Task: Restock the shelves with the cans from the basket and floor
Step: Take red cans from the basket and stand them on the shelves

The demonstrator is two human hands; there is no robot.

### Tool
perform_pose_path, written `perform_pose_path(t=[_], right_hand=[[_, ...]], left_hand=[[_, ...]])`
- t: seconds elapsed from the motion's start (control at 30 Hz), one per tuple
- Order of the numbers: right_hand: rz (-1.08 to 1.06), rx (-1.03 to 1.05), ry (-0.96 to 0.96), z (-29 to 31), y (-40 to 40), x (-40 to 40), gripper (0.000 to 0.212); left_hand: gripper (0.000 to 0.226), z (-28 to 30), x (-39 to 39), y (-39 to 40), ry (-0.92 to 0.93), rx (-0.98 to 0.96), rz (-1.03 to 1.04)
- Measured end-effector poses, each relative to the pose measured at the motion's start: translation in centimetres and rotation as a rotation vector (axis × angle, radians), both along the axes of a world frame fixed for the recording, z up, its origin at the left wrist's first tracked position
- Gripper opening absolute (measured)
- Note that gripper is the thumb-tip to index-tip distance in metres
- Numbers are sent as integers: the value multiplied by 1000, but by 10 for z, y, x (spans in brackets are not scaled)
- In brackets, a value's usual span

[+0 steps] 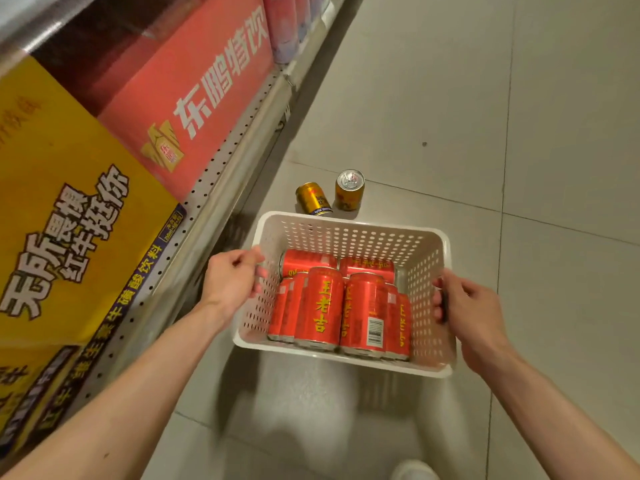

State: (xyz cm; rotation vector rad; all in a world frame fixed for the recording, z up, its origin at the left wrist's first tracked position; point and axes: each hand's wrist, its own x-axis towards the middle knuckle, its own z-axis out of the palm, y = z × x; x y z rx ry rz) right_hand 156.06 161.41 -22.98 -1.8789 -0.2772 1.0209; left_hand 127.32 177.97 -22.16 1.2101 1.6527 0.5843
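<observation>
A white perforated plastic basket (pixel 349 233) is held above the floor, tilted toward me. My left hand (pixel 233 277) grips its left rim and my right hand (pixel 467 308) grips its right rim. Inside lie several red cans (pixel 323 308) with yellow characters, packed against the near wall. Just beyond the basket, two gold cans are on the tiled floor: one lying on its side (pixel 313 198) and one standing upright (pixel 349 190).
A low metal shelf (pixel 221 188) runs along the left, carrying a yellow carton (pixel 65 209), a red carton (pixel 194 95) and pink cans (pixel 285 26) further back. Grey floor tiles (pixel 485 116) stretch to the right. A white shoe tip (pixel 414 471) shows at the bottom.
</observation>
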Motion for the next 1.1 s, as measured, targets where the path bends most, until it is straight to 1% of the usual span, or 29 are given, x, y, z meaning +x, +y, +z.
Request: perform_pose_path(t=[0.13,0.17,0.2,0.23,0.3,0.37,0.4,0.43,0.47,0.53,0.6,0.63,0.7,0.77,0.83,0.9,1.03,1.1], right_hand=[[-24,12,26,-3,0,-1,38],[-16,-3,19,-1,0,-1,38],[5,-38,-10,2,2,-1,38],[41,-95,-80,6,3,1,39],[116,-195,-309,16,4,9,36],[105,-178,-536,33,4,15,30],[98,-135,-616,41,4,14,29],[115,-89,-669,49,5,10,28],[162,-58,-692,55,7,3,26],[339,-88,-642,60,14,-15,27],[568,-231,-514,58,21,-34,44],[660,-296,-459,55,24,-41,55],[756,-347,-373,45,27,-51,74],[774,-341,-305,37,28,-55,86],[771,-334,-259,31,30,-59,97],[769,-328,-234,28,31,-61,103],[749,-315,-190,24,33,-61,101],[736,-300,-157,22,33,-60,97]], left_hand=[[26,-3,-3,-2,1,18,-19],[27,-1,-3,-3,24,7,-35],[27,2,-5,-2,88,5,-72],[26,6,-7,-1,186,28,-130],[28,15,-14,-2,344,160,-217],[31,27,-15,-11,365,318,-241],[29,33,-12,-17,348,356,-279],[26,37,-6,-24,324,349,-343],[27,38,1,-29,306,300,-409],[36,35,18,-38,240,99,-476],[46,30,31,-40,167,-98,-483],[45,25,36,-41,147,-147,-487],[35,18,41,-41,118,-181,-486],[30,12,44,-40,79,-214,-472],[33,12,45,-40,69,-273,-478],[38,14,45,-40,46,-321,-480],[46,13,49,-40,54,-339,-485],[44,11,50,-39,44,-341,-468]])
